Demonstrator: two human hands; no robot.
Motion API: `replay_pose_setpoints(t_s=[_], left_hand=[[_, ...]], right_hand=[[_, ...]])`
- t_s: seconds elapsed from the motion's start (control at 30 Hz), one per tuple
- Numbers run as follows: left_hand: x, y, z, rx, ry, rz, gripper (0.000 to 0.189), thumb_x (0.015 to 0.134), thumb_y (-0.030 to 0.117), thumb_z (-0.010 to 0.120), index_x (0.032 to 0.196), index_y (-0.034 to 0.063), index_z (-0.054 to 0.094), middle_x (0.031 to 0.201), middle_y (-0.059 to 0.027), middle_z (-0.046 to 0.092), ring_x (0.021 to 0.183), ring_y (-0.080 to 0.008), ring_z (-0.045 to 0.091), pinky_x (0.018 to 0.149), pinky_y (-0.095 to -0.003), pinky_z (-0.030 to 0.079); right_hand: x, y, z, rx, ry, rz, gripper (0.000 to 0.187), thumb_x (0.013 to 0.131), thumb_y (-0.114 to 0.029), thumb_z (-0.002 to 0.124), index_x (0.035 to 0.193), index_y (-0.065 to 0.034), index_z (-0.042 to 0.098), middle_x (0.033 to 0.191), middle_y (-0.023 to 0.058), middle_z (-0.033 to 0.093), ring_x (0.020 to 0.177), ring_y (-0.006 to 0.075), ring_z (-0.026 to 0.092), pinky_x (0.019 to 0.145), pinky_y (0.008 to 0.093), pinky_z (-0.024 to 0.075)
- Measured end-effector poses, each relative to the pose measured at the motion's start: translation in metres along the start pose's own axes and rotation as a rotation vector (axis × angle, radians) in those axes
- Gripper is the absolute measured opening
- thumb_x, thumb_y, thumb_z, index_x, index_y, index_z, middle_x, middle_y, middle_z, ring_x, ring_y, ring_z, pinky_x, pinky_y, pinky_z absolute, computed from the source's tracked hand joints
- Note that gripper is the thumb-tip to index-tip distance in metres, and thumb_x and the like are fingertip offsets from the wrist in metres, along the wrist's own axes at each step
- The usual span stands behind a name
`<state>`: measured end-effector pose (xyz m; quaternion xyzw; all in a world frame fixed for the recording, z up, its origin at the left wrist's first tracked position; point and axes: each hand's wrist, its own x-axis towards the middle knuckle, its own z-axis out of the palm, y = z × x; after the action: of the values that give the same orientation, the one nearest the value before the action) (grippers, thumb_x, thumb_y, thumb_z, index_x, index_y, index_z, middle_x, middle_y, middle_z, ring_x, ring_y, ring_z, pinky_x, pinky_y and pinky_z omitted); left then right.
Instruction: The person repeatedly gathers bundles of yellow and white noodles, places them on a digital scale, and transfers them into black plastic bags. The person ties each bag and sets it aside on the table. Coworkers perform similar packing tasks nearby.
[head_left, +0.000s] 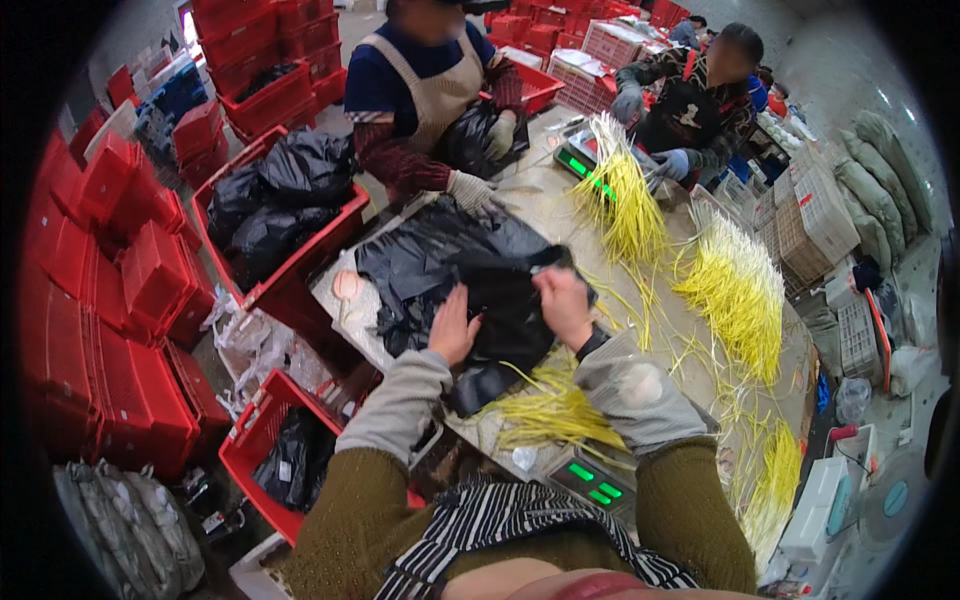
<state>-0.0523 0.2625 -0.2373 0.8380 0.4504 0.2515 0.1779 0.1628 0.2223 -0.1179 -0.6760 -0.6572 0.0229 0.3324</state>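
A black plastic bag (506, 319) lies on top of more black bags (420, 255) spread over the table in front of me. My left hand (452, 328) rests flat against the bag's near left side, its thumb apart from the straight fingers. On the bag's right side, my right hand (564, 306) is curled around a bunched part of the plastic, slightly blurred. Yellow chives (562, 412) lie loose beneath my right forearm. Just before my body stands a digital scale (592, 480) with green lit digits, partly covered by the chives.
Larger bundles of yellow chives (731, 292) lie along the table's right side. Across from me, a person's gloved hand (471, 193) touches the bags; another person stands by a second scale (581, 166). Red crates holding black bags (285, 195) (289, 457) stand on the left.
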Motion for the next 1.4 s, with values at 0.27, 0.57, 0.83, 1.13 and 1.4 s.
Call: replay_pose_setpoints(t_s=[0.27, 0.57, 0.83, 1.13, 1.4], left_hand=[[-0.018, -0.046, 0.031, 0.241, 0.118, 0.098, 0.074, 0.088, 0.034, 0.064, 0.146, -0.0008, 0.034, 0.157, -0.0199, 0.022, 0.145, -0.0353, 0.023, 0.115, -0.0465, 0.025], [0.008, 0.070, -0.037, -0.279, 0.242, 0.306, 0.060, 0.086, 0.029, 0.068, 0.140, 0.0130, 0.047, 0.142, -0.0150, 0.048, 0.132, -0.0366, 0.043, 0.108, -0.0534, 0.032], [-0.051, 0.169, -0.135, -1.979, -0.529, 0.050, 0.055, 0.102, 0.046, 0.042, 0.138, 0.0052, 0.048, 0.140, -0.0124, 0.053, 0.128, -0.0294, 0.050, 0.111, -0.0467, 0.034], [-0.092, 0.187, -0.145, -1.404, 0.287, -0.187, 0.025, 0.096, 0.016, 0.064, 0.075, 0.0036, 0.060, 0.067, 0.0077, 0.052, 0.059, -0.0024, 0.041, 0.052, -0.0212, 0.033], [-0.160, 0.243, -0.125, -1.403, 0.154, -0.111, 0.006, 0.091, 0.008, 0.068, 0.091, 0.0031, 0.065, 0.087, 0.0023, 0.065, 0.074, -0.0063, 0.056, 0.066, -0.0235, 0.047]], right_hand=[[0.018, -0.059, -0.120, 0.615, 0.484, 0.190, 0.022, 0.100, -0.019, 0.056, 0.093, 0.0005, 0.063, 0.079, 0.0005, 0.063, 0.073, 0.0109, 0.055, 0.068, 0.0280, 0.0466], [-0.048, 0.001, -0.232, 0.602, 0.817, 0.169, 0.026, 0.103, -0.027, 0.051, 0.093, -0.0045, 0.059, 0.085, -0.0036, 0.055, 0.080, 0.0075, 0.046, 0.077, 0.0237, 0.0406], [-0.131, 0.023, -0.172, 0.000, 0.694, 0.078, 0.022, 0.101, -0.022, 0.050, 0.091, -0.0030, 0.056, 0.081, 0.0238, 0.057, 0.076, 0.0448, 0.056, 0.063, 0.0455, 0.0442], [-0.158, 0.018, -0.194, 0.029, 0.593, 0.036, 0.016, 0.095, -0.019, 0.060, 0.094, -0.0038, 0.055, 0.084, 0.0191, 0.059, 0.078, 0.0420, 0.057, 0.065, 0.0445, 0.0461], [-0.199, -0.109, -0.199, 0.378, 0.091, -0.485, 0.047, 0.071, -0.036, 0.084, 0.092, -0.0025, 0.058, 0.091, 0.0135, 0.057, 0.090, 0.0319, 0.054, 0.080, 0.0399, 0.0444]])
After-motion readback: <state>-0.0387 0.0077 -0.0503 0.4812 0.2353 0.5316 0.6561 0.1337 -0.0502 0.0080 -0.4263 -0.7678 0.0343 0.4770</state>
